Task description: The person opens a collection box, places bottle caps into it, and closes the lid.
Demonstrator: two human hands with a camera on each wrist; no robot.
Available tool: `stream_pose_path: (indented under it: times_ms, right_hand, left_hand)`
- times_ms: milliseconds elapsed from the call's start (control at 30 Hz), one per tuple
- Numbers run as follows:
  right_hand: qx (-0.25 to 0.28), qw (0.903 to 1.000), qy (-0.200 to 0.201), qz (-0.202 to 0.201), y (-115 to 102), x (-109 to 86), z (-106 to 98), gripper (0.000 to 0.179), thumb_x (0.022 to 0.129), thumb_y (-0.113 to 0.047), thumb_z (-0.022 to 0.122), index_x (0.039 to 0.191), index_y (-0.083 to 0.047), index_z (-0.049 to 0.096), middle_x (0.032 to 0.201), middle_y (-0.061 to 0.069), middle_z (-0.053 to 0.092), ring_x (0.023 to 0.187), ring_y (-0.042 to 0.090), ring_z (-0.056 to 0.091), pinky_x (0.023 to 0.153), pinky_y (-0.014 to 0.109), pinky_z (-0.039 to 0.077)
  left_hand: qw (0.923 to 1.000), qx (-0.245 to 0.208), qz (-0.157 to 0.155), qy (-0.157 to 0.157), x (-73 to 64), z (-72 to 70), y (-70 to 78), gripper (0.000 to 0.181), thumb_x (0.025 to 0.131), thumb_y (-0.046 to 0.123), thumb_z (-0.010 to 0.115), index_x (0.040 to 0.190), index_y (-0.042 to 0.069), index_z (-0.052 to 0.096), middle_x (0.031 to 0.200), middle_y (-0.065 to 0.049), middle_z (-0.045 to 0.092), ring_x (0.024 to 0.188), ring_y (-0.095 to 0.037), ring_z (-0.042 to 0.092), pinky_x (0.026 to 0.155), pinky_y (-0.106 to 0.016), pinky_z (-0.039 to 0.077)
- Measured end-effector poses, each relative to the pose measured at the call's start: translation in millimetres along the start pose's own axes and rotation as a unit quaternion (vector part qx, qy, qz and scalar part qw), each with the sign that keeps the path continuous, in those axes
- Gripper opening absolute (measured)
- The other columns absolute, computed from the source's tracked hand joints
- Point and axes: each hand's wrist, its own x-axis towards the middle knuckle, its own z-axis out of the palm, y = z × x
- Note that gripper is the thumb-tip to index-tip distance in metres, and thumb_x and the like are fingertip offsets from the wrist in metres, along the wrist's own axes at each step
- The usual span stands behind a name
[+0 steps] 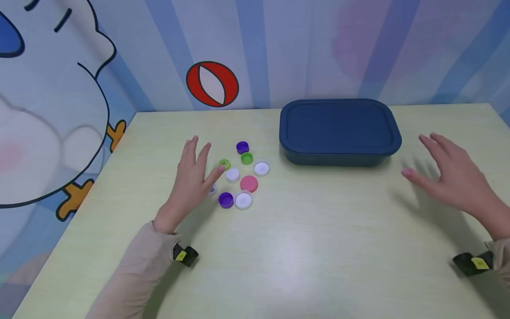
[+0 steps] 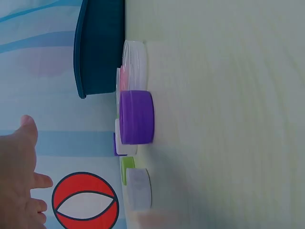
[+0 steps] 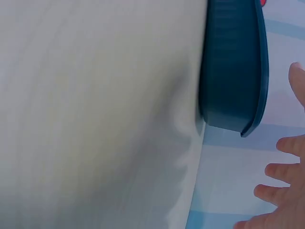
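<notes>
My left hand [image 1: 191, 175] hovers with spread fingers just left of a loose group of bottle caps, holding nothing. Among them are a purple cap [image 1: 226, 200], a pink cap [image 1: 249, 183], a green cap [image 1: 246, 158] and a white cap [image 1: 261, 169]. One white cap [image 1: 213, 189] is partly hidden behind the left thumb. To the right, a dark blue lidded box [image 1: 338, 128] stands near the table's back edge. My right hand [image 1: 454, 175] is raised beside the box's right side, fingers apart, touching nothing. In the left wrist view, a purple cap [image 2: 137, 117] stands nearest.
The pale table [image 1: 295, 248] meets a printed curtain [image 1: 279, 53] with a red ball picture at the back. A cartoon figure [image 1: 48, 110] covers the left wall. Both wrists carry small black devices, one on the left sleeve [image 1: 131, 270].
</notes>
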Motion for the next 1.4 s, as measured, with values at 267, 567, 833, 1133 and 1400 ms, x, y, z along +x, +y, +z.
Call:
stream_pose_path:
  times_ms: [267, 567, 833, 1133, 1400]
  right_hand:
    - [0.071, 0.9968, -0.003, 0.037, -2.2, 11.8, -0.6, 0.079, 0.093, -0.041, 0.052, 0.146, 0.005, 0.016, 0.147, 0.033, 0.012, 0.133, 0.051, 0.013, 0.099, 0.068, 0.016]
    - [0.146, 0.9863, -0.004, 0.077, -1.3, 21.4, 2.4, 0.071, 0.096, -0.037, 0.046, 0.146, 0.003, 0.015, 0.144, 0.035, 0.018, 0.127, 0.053, 0.022, 0.086, 0.070, 0.030]
    - [0.183, 0.9783, -0.018, 0.096, 8.8, 28.5, 13.4, 0.072, 0.097, -0.039, 0.045, 0.148, 0.000, 0.013, 0.148, 0.031, 0.014, 0.129, 0.053, 0.021, 0.090, 0.069, 0.028]
    - [0.243, 0.9636, -0.039, 0.104, 16.6, 35.2, 16.7, 0.068, 0.097, -0.040, 0.042, 0.150, -0.011, 0.011, 0.153, 0.018, 0.011, 0.134, 0.045, 0.017, 0.094, 0.068, 0.024]
    - [0.287, 0.9487, -0.037, 0.128, 8.8, 38.1, 11.0, 0.067, 0.097, -0.038, 0.042, 0.149, -0.005, 0.015, 0.150, 0.025, 0.018, 0.135, 0.026, 0.028, 0.097, 0.022, 0.038]
  left_hand:
    - [0.9990, -0.045, -0.004, 0.000, 10.0, 6.3, 8.5, 0.067, 0.094, 0.037, 0.053, 0.142, -0.003, 0.029, 0.153, -0.019, 0.008, 0.141, -0.031, 0.001, 0.110, -0.052, 0.014]
    - [0.9951, -0.097, 0.006, -0.016, 20.1, 18.9, 22.0, 0.062, 0.096, 0.034, 0.050, 0.144, 0.003, 0.029, 0.154, -0.013, 0.013, 0.141, -0.029, 0.012, 0.108, -0.049, 0.024]
    - [0.9826, -0.177, -0.012, -0.057, 27.2, 25.9, 32.3, 0.058, 0.097, 0.037, 0.047, 0.146, 0.011, 0.029, 0.151, -0.008, 0.024, 0.138, -0.022, 0.023, 0.107, -0.043, 0.030]
    - [0.9633, -0.257, -0.035, -0.070, 37.5, 32.0, 40.3, 0.054, 0.097, 0.033, 0.049, 0.143, 0.010, 0.034, 0.145, -0.005, 0.035, 0.132, -0.023, 0.035, 0.099, -0.037, 0.040]
    - [0.9632, -0.268, -0.019, -0.017, 52.5, 46.1, 49.6, 0.048, 0.096, 0.026, 0.053, 0.138, 0.006, 0.042, 0.140, -0.010, 0.042, 0.126, -0.024, 0.042, 0.100, -0.040, 0.040]
